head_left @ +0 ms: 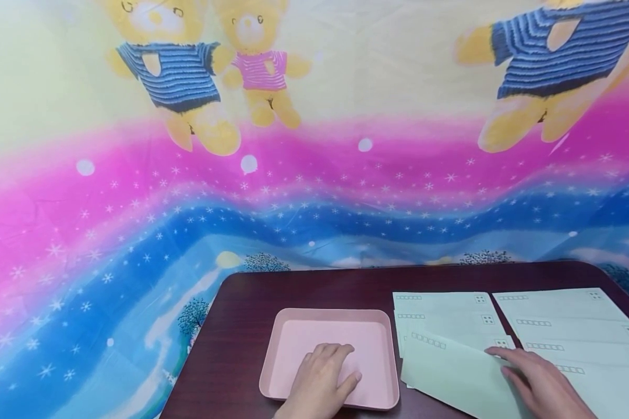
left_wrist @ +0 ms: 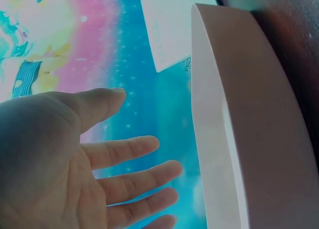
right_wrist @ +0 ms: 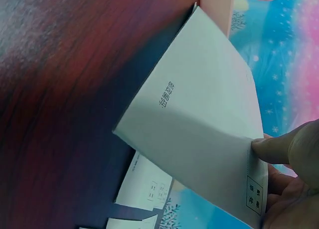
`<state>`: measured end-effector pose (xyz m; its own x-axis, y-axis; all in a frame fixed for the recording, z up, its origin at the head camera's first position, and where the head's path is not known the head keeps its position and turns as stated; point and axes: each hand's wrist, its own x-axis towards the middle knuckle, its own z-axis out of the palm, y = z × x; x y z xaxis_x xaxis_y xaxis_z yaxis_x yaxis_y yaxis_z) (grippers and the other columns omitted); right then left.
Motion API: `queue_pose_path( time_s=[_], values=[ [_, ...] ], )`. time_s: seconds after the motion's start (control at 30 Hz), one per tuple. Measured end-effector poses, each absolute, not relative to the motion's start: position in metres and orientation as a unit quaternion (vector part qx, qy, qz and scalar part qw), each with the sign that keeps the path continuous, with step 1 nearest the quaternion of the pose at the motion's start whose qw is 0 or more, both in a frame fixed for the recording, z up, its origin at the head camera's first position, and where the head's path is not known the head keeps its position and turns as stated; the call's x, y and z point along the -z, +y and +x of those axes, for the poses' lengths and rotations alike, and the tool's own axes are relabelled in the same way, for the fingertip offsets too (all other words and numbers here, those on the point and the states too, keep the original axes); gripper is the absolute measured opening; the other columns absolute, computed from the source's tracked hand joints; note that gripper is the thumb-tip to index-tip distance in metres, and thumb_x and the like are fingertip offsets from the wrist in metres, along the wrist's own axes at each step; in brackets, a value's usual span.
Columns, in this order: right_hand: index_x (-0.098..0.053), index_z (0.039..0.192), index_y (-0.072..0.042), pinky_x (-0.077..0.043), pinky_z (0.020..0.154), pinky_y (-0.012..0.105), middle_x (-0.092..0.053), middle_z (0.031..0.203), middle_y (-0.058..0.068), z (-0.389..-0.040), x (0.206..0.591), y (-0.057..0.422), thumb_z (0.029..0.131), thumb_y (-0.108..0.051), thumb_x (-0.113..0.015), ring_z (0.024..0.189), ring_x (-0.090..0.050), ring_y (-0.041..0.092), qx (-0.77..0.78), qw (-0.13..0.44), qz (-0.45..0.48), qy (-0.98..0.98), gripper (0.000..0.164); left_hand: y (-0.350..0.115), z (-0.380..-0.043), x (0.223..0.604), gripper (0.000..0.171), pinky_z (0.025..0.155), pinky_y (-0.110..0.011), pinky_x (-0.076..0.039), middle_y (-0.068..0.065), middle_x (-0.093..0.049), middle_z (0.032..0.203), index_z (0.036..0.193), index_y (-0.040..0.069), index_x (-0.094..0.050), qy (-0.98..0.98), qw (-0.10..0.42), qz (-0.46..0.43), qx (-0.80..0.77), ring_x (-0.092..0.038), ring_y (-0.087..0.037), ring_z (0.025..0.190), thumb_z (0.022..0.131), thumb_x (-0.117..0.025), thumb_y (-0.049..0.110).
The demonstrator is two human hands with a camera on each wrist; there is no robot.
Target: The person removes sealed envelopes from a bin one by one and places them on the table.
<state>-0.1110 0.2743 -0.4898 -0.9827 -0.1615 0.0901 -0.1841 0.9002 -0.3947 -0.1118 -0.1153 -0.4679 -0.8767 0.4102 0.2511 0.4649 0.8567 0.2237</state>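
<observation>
My right hand pinches a pale green envelope by its edge, with the thumb on one face in the right wrist view. The envelope is tilted over the left column of similar envelopes and bears printed postcode boxes. Above the pink tray is my left hand, its fingers spread and relaxed in the left wrist view, holding nothing. Nothing lies on the part of the tray floor that shows; the hand covers the rest.
A second column of overlapping envelopes lies at the right of the dark wooden table. Behind the table's far edge hangs a cloth printed with bears and snowflakes. The tray has low raised walls.
</observation>
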Motion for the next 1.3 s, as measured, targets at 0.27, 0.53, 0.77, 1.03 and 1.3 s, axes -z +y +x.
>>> queue_pose_path(
  time_s=[0.27,0.53,0.77,1.03,1.3],
  values=[
    [-0.071,0.119,-0.008,-0.057,0.075,0.046,-0.073,0.111,0.009,-0.115,0.493,0.277,0.090,-0.002,-0.070,0.093,-0.069,0.032,-0.200,0.014,0.094,-0.975,0.030,-0.105,-0.112,0.472,0.035,0.087,-0.036,-0.051,0.002,-0.070,0.119,0.124,0.019,-0.067,-0.956,0.094,-0.244,0.135,-0.063,-0.018,0.114,0.095,-0.066,0.040],
    [-0.071,0.118,-0.010,-0.057,0.078,0.048,-0.073,0.111,0.008,-0.120,0.500,0.279,0.089,-0.003,-0.071,0.095,-0.069,0.031,-0.196,-0.006,0.092,-0.976,0.030,-0.095,-0.111,0.477,0.036,0.082,-0.031,-0.050,0.002,-0.070,0.116,0.123,0.020,-0.067,-0.953,0.086,-0.266,0.114,-0.064,-0.017,0.111,0.095,-0.066,0.043],
    [-0.070,0.121,-0.005,-0.056,0.083,0.055,-0.072,0.114,0.015,-0.127,0.502,0.277,0.089,-0.001,-0.070,0.101,-0.068,0.035,-0.203,-0.059,0.076,-0.974,0.032,-0.089,-0.111,0.483,0.036,0.081,-0.029,-0.050,0.002,-0.070,0.115,0.123,0.021,-0.067,-0.950,0.093,-0.279,0.102,-0.064,-0.016,0.109,0.095,-0.065,0.044],
    [-0.070,0.122,-0.004,-0.054,0.085,0.057,-0.072,0.115,0.017,-0.129,0.501,0.275,0.089,-0.001,-0.070,0.104,-0.067,0.038,-0.203,-0.064,0.071,-0.974,0.033,-0.086,-0.112,0.487,0.036,0.079,-0.027,-0.050,0.002,-0.071,0.113,0.121,0.021,-0.068,-0.944,0.117,-0.295,0.092,-0.064,-0.015,0.107,0.093,-0.067,0.043],
    [-0.069,0.122,-0.003,-0.054,0.085,0.058,-0.072,0.117,0.018,-0.130,0.502,0.274,0.087,-0.001,-0.070,0.105,-0.066,0.039,-0.197,-0.059,0.078,-0.975,0.035,-0.082,-0.110,0.491,0.035,0.077,-0.025,-0.049,0.004,-0.071,0.112,0.120,0.021,-0.068,-0.942,0.121,-0.301,0.085,-0.064,-0.013,0.105,0.092,-0.068,0.044]
  ],
)
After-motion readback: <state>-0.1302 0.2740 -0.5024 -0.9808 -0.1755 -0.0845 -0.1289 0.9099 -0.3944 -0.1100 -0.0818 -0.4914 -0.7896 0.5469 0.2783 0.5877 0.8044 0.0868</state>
